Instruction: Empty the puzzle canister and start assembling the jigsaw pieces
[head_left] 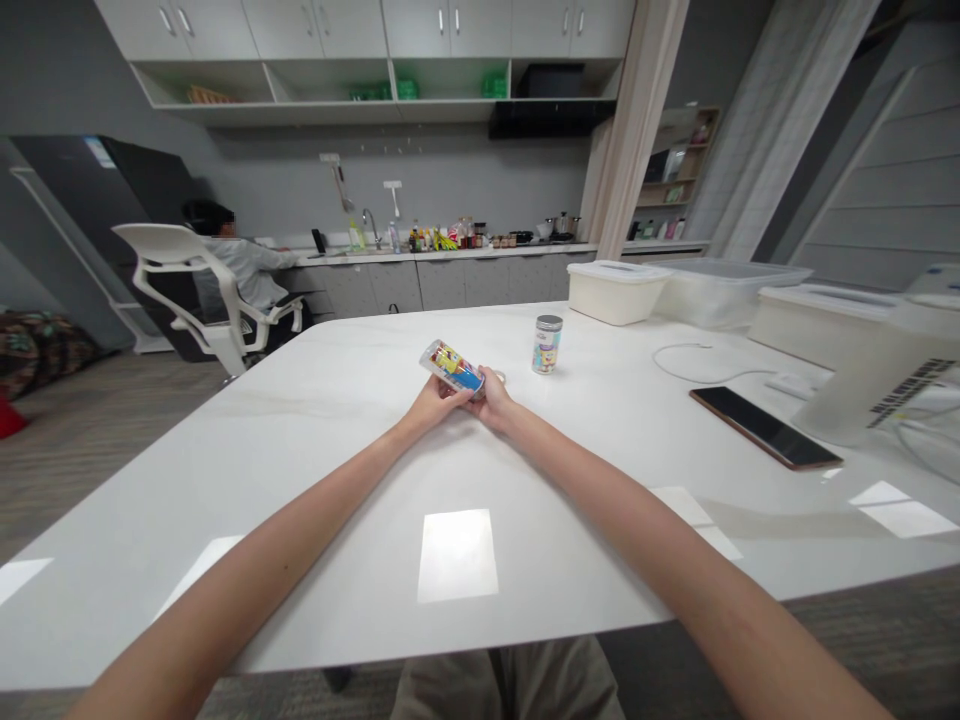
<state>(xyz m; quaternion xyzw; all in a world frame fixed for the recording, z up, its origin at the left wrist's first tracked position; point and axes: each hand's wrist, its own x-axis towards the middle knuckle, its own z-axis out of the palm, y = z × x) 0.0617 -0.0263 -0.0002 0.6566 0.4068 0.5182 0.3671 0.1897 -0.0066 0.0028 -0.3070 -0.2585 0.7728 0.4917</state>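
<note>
Over the middle of the table, my left hand [436, 402] is closed around the underside of a cylindrical canister [456, 368] with a yellow, red and blue cartoon print. The canister is tilted, its pale end pointing up and left. My right hand [493, 402] grips its lower right end, the fingers partly hidden. Just behind that hand shows the edge of a small pale ring-shaped thing [501, 377], too covered to name. Standing upright to the right, apart from both hands, is a cartoon-printed can [547, 346] with a grey lid.
On the white table [360, 400], a phone [763, 426] lies at right beside a frosted container [862, 380] and a white cable [679, 372]. Lidded boxes [616, 296] line the far right. A person [244, 265] sits in a white chair [184, 290] near the kitchen counter.
</note>
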